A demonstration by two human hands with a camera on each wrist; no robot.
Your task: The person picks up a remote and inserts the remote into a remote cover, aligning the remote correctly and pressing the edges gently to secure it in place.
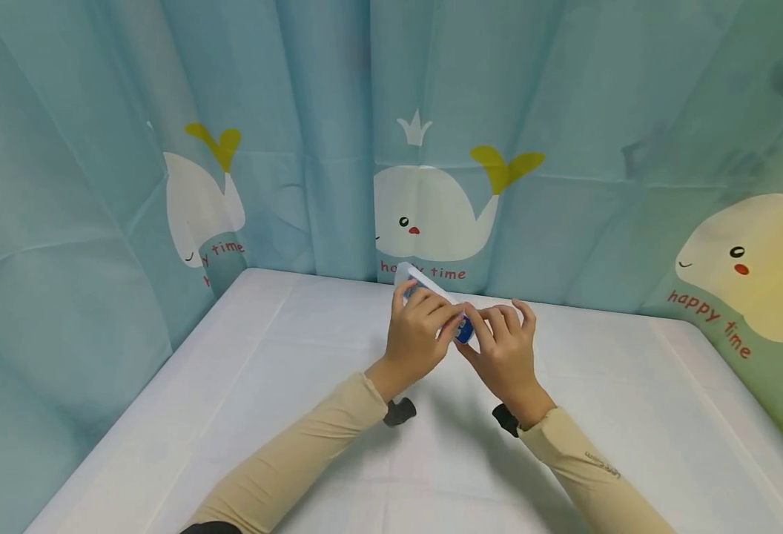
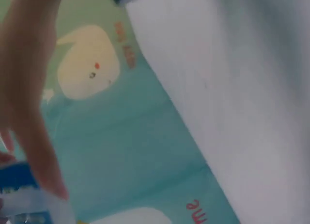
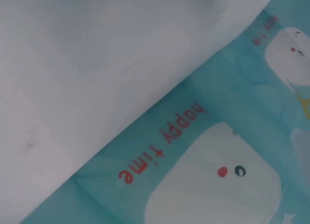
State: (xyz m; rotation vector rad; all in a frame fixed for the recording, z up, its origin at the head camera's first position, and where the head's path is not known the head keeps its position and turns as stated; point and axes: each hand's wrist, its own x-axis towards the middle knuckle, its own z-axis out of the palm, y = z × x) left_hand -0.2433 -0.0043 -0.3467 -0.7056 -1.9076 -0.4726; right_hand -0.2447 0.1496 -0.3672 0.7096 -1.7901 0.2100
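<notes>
Above the table, both hands hold a long, narrow blue-and-white package (image 1: 465,331) that slants from upper left to lower right. My left hand (image 1: 413,334) grips it along its middle, with a whitish end jutting out past the fingers. At the lower blue end, my right hand (image 1: 506,350) pinches it between thumb and fingers, close to the left fingertips. The left wrist view catches part of the left hand (image 2: 24,83) and a blue piece of the package (image 2: 17,178) at the lower left. Neither hand nor package appears in the right wrist view.
A white-covered table (image 1: 285,371) lies beneath the hands. Behind it hangs a blue curtain (image 1: 338,208) printed with whales. Dark wrist-camera mounts (image 1: 401,411) show under both wrists, and beige sleeves cover the forearms.
</notes>
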